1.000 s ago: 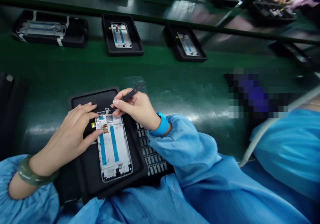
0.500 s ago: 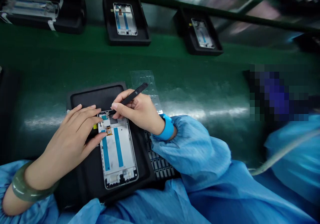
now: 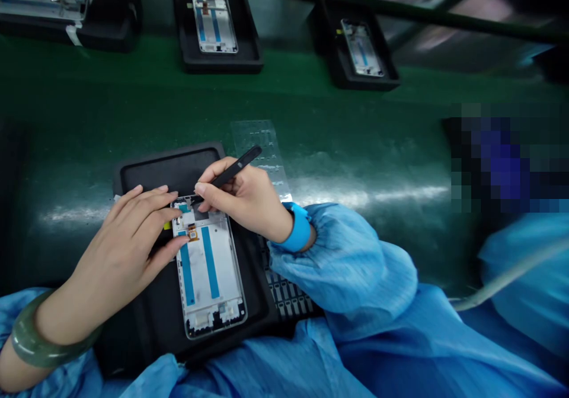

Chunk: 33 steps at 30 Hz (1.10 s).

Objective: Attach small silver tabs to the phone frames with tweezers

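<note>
A phone frame (image 3: 226,267) with two blue adhesive strips lies in a black tray (image 3: 260,294) close to my body. My left hand (image 3: 128,238) rests along the frame's upper left edge, fingers stretched out and thumb apart, touching it near a small orange flex cable (image 3: 192,233). In my right hand (image 3: 249,193) black tweezers (image 3: 235,167) are pinched between thumb and fingers. Their tips point down at the frame's top end, where fingers partly hide them. A blue band (image 3: 299,228) circles my right wrist.
Farther back stand black trays holding other phone frames (image 3: 216,22) (image 3: 362,48). A clear plastic sheet (image 3: 260,134) lies behind my right hand. A sheet of small grey parts (image 3: 288,297) sits right of the tray. A blue sleeve (image 3: 528,279) shows at far right.
The view has shifted slightly, so the back trays appear higher. Both hands keep nearly the same place on the frame, with the tweezers still at its top end.
</note>
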Tool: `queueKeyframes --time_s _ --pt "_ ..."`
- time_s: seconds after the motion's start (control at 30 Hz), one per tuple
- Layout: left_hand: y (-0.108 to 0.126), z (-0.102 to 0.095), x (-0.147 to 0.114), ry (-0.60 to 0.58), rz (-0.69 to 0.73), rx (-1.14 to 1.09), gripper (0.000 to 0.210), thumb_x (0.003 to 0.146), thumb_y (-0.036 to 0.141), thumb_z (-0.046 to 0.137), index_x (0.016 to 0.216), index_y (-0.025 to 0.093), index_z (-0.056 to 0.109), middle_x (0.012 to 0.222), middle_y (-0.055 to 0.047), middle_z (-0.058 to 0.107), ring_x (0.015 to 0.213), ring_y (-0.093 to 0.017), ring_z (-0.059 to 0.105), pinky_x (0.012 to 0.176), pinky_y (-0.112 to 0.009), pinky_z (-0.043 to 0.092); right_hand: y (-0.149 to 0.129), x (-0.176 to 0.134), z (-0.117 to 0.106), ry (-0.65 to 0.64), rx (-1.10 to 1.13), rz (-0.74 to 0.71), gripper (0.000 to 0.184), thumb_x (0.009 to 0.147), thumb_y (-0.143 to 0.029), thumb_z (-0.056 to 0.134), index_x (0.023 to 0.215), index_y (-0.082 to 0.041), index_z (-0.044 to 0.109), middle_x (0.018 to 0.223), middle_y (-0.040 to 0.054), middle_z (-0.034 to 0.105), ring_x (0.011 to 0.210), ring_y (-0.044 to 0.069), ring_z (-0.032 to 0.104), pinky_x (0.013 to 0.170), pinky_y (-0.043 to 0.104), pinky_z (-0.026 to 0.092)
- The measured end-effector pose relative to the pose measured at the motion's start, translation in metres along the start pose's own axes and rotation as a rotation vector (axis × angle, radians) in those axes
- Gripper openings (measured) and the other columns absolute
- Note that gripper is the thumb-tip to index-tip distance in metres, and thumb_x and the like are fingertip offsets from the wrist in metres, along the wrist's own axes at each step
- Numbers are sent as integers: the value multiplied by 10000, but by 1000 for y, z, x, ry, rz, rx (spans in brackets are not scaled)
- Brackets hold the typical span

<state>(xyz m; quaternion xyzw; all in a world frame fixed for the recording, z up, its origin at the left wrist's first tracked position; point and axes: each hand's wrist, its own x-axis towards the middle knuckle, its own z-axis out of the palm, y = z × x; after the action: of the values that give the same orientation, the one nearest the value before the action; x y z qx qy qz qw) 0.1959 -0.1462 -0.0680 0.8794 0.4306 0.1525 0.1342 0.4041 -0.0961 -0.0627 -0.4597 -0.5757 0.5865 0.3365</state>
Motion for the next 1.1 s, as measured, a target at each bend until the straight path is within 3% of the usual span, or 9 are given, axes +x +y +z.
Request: queueKeyframes --time_s 0.6,0.87,1.1 --pt "-1 1 0 28 38 30 342 847 372 551 1102 145 537 1184 -110 571 1210 -248 471 1077 -465 321 0 -1 1 18 -75 -42 139 792 -292 613 826 -167 562 644 -35 630 624 117 677 623 229 529" --pt "1 0 2 8 80 94 358 872 303 517 1217 211 504 1238 -109 515 1224 -263 446 1050 -501 334 0 0 0 24 -184 -78 125 810 -294 587 837 -173 566 653 -28 649 634 113 663 632 242 510" --pt "8 0 6 16 51 157 292 882 251 479 1161 185 535 1194 -120 524 1167 -267 481 1023 -506 356 1 0 1 6 -282 -126 108 814 -281 584 841 -178 563 674 -35 650 642 104 646 663 253 507"
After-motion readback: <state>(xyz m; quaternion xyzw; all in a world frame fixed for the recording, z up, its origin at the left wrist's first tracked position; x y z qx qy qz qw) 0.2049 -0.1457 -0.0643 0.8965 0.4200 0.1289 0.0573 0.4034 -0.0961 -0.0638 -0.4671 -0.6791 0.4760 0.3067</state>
